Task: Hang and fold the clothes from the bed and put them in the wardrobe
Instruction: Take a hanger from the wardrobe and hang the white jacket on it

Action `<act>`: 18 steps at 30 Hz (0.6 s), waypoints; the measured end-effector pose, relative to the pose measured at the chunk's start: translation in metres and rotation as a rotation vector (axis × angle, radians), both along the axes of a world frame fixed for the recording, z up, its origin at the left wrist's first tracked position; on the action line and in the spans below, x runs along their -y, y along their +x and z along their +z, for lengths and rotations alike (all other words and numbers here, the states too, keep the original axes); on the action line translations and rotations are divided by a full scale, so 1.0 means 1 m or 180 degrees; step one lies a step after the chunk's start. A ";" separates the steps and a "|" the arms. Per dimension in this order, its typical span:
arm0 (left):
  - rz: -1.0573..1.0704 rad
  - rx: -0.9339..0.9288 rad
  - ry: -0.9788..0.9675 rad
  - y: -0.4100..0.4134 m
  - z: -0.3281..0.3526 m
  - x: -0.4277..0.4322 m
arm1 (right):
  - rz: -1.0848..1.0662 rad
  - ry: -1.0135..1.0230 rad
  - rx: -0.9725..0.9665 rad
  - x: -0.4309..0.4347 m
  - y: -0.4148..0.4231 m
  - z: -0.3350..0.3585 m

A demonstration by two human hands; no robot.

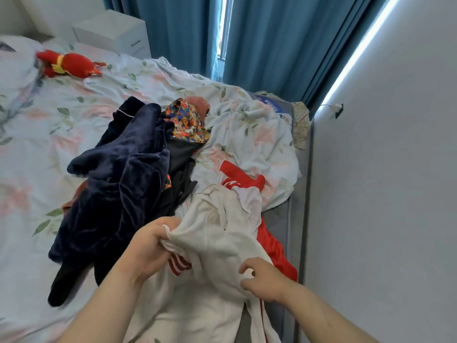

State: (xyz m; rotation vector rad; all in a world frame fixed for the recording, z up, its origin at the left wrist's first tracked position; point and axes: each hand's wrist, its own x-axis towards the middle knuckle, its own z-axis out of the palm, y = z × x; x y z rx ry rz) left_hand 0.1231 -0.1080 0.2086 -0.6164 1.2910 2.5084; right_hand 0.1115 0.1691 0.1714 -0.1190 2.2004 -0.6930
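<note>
A white garment with red stripes [212,233] lies crumpled at the near right edge of the bed [37,149]. My left hand [150,246] grips a bunched edge of it at the left. My right hand [264,278] pinches its fabric lower right. A red part of the same or another garment [274,248] shows beneath it. To the left sprawls a dark navy velvet garment [118,189], over black clothing [180,167]. Behind these lie a colourful patterned piece [188,122] and a dull pink one [197,103].
A floral duvet [247,134] is rumpled at the right of the bed. A red plush toy [69,65] rests near the pillow [14,63]. A white nightstand [113,30], blue curtains [272,40] and a white wall [385,194] close in the far and right sides.
</note>
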 end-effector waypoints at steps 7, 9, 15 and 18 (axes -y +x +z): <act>-0.0560 -0.0932 0.0353 0.029 0.129 -0.008 | -0.0642 -0.1520 -0.0712 0.055 -0.005 0.164; -0.0717 -0.1205 0.0397 0.038 0.162 -0.008 | -0.0333 -0.1618 -0.0646 0.060 -0.002 0.197; -0.0498 -0.1631 0.0076 0.068 0.254 -0.002 | -0.0483 -0.2035 -0.0927 0.066 0.027 0.275; -0.0399 -0.1641 -0.0785 0.090 0.296 -0.005 | -0.0551 -0.2337 -0.1321 0.059 0.038 0.322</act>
